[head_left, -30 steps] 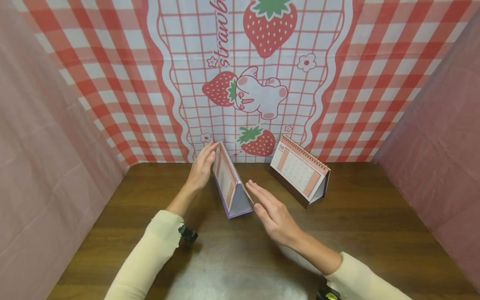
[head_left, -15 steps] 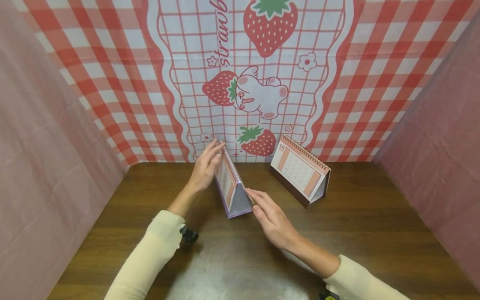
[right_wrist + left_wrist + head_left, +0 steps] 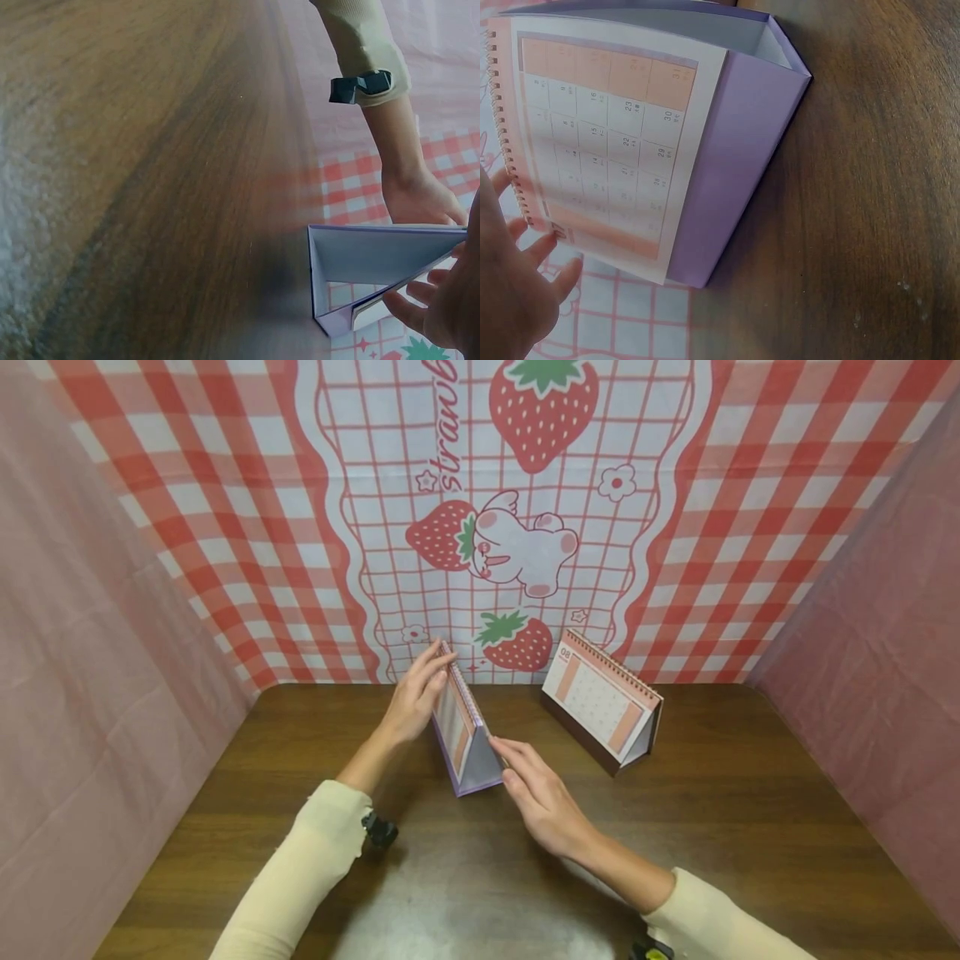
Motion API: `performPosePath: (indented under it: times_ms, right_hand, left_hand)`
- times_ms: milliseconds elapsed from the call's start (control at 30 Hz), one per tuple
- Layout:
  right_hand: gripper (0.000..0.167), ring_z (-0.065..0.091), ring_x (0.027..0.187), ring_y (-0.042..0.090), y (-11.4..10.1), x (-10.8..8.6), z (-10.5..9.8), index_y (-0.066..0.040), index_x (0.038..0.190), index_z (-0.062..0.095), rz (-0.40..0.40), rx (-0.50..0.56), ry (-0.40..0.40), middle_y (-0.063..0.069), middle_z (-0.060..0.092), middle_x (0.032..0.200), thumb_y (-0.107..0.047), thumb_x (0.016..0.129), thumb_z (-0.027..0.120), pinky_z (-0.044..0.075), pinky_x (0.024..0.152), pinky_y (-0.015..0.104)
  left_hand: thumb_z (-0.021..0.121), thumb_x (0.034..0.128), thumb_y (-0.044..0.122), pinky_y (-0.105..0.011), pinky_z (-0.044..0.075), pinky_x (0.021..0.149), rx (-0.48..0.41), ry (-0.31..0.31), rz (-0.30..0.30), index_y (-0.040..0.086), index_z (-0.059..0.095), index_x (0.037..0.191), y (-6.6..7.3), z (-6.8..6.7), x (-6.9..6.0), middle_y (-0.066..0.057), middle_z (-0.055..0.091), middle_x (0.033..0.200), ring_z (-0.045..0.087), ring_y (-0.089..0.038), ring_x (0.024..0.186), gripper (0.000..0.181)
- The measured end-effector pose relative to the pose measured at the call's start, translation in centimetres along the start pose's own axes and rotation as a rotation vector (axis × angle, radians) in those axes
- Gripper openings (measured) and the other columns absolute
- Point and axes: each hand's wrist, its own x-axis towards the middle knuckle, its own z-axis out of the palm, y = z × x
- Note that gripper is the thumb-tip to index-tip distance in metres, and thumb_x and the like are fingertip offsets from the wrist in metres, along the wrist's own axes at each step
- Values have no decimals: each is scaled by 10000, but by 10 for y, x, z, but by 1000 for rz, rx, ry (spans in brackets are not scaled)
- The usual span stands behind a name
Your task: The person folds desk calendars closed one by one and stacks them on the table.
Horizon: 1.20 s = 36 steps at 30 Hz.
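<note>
A purple-based desk calendar [image 3: 478, 768] stands like a tent left of the table's middle, its spiral binding along the top. My left hand [image 3: 414, 697] touches the far end of its top edge, fingers spread. In the left wrist view, the fingertips of that hand [image 3: 514, 277] lie by the spiral and the corner of the printed page [image 3: 615, 142]. My right hand [image 3: 546, 797] lays nearly straight fingers against the calendar's right side. The right wrist view shows the hollow triangular end of the purple base [image 3: 352, 247], with the right hand [image 3: 450, 304] beside its sloping panel.
A second desk calendar [image 3: 600, 697] with a dark brown base stands to the right, showing an "08" page. Behind the wooden table [image 3: 450, 868] hangs a checked strawberry cloth [image 3: 652, 427]. Pink curtains [image 3: 870, 602] close off both sides.
My left hand has shifted slightly right, its fingertips now over the calendar's top edge. My right hand has moved in from just beside the calendar to touch its right side.
</note>
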Motion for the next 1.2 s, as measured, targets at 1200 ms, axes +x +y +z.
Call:
performPosePath:
  times_ms: [1200]
  right_hand:
    - [562,607,1510,400,1,0,-2,-71,1724,445,-12,-35,50,184,591,1629,-132,1168,499,486,1270,639]
  left_hand:
    - [441,1154,270,-763,296,1368,-34,18,2,32,629,1562,0,2,1,-246,352,1831,334,-509,1709,509]
